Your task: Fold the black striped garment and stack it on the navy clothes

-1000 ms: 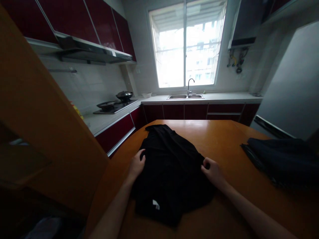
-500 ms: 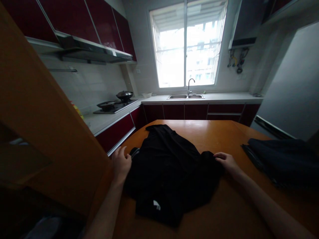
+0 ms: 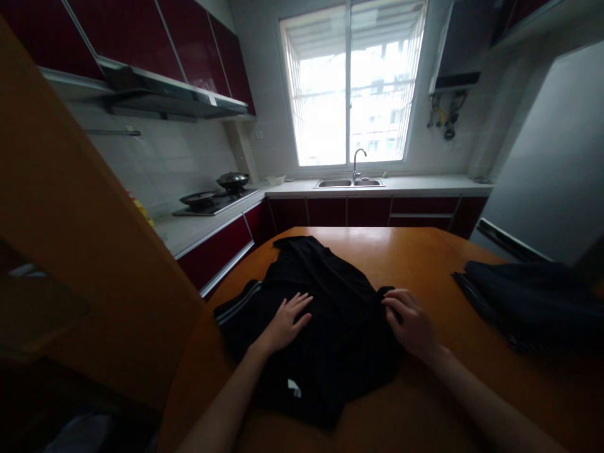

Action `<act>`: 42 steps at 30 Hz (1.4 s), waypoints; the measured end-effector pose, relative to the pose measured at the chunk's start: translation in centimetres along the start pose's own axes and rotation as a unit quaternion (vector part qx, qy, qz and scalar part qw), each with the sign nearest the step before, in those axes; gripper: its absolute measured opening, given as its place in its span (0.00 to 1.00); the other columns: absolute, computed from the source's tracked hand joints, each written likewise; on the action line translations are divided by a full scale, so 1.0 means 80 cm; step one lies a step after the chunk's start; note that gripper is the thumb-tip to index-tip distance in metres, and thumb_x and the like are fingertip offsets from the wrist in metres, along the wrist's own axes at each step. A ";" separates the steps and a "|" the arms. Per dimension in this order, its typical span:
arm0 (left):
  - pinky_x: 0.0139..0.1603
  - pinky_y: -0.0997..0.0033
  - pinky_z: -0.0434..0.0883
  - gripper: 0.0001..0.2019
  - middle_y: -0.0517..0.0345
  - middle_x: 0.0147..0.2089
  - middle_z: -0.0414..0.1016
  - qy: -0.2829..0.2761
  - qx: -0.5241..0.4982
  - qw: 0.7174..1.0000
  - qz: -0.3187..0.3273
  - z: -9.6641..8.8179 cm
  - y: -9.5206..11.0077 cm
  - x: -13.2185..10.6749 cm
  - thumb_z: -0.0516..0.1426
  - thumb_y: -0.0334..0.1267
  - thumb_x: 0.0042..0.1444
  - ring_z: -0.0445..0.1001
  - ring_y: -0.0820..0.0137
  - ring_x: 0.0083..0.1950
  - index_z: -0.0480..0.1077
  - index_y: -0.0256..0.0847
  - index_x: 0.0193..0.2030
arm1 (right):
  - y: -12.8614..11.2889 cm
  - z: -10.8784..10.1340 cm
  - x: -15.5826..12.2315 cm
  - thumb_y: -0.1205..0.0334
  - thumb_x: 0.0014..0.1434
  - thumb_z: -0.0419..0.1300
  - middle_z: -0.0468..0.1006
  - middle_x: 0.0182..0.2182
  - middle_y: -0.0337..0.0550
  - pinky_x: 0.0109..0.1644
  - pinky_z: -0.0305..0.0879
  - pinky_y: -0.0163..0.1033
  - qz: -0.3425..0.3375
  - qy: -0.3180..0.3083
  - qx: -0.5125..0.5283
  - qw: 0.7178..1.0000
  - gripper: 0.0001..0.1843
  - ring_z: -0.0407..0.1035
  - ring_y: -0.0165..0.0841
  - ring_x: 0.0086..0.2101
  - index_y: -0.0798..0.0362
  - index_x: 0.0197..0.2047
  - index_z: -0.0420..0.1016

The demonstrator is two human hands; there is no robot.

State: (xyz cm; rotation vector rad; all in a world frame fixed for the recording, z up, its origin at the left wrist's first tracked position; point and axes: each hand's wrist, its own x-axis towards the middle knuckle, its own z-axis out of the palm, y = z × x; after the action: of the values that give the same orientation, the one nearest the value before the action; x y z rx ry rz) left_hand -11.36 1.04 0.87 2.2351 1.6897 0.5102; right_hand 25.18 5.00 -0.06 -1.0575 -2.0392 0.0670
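Note:
A black garment [image 3: 330,340] lies spread and rumpled on the wooden table [image 3: 410,251]. It has grey stripes along its left edge and a small white mark near the front; its exact kind is hard to tell. My left hand [image 3: 284,324] rests flat on the middle-left of the cloth, fingers spread. At the garment's right edge, my right hand [image 3: 410,319] pinches a fold of the fabric between thumb and fingers.
A folded dark cloth pile [image 3: 533,302] lies on the table's right side. To the left rises an orange-brown wooden panel [image 3: 94,207]. Beyond the table are a counter with a sink [image 3: 349,183], a stove with a lidded pan [image 3: 233,181], and a fridge [image 3: 542,163] on the right.
My left hand has moved right from the garment's left edge onto its middle, uncovering the striped part. My right hand has shifted slightly left, drawing the right edge of the cloth inward.

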 end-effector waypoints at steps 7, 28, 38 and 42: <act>0.73 0.43 0.40 0.27 0.56 0.76 0.48 -0.031 0.084 0.996 0.010 0.015 0.010 0.000 0.46 0.53 0.70 0.43 0.59 0.77 0.53 0.55 0.73 | 0.006 0.033 -0.013 0.67 0.60 0.54 0.69 0.62 0.51 0.64 0.56 0.53 0.043 -0.163 -0.095 0.981 0.26 0.60 0.46 0.61 0.51 0.61 0.72; 0.69 0.27 0.37 0.30 0.54 0.77 0.43 -0.023 0.110 0.994 -0.016 0.082 0.140 -0.107 0.45 0.54 0.70 0.38 0.46 0.77 0.48 0.54 0.75 | 0.023 -0.095 -0.158 0.73 0.57 0.51 0.72 0.56 0.53 0.53 0.65 0.50 0.062 -0.185 -0.219 0.956 0.29 0.65 0.48 0.53 0.49 0.60 0.73; 0.67 0.25 0.41 0.31 0.50 0.77 0.45 -0.049 0.112 0.992 -0.010 0.077 0.146 -0.107 0.47 0.56 0.68 0.39 0.43 0.77 0.50 0.53 0.75 | 0.001 -0.116 -0.112 0.68 0.60 0.53 0.76 0.50 0.52 0.57 0.62 0.52 0.066 -0.135 -0.160 0.976 0.16 0.67 0.47 0.53 0.52 0.47 0.79; 0.68 0.30 0.48 0.28 0.46 0.73 0.57 -0.075 0.099 0.992 -0.031 0.052 0.153 -0.072 0.49 0.56 0.67 0.51 0.43 0.74 0.60 0.51 0.71 | 0.016 -0.085 -0.038 0.66 0.62 0.54 0.78 0.47 0.50 0.56 0.64 0.46 0.093 -0.135 -0.057 0.985 0.14 0.70 0.41 0.49 0.53 0.47 0.78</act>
State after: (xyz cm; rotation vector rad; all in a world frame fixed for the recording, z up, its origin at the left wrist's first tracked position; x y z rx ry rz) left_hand -0.44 -7.90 1.87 2.2808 1.7926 0.1595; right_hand 31.65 1.66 1.99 -1.3724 -2.1998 0.2033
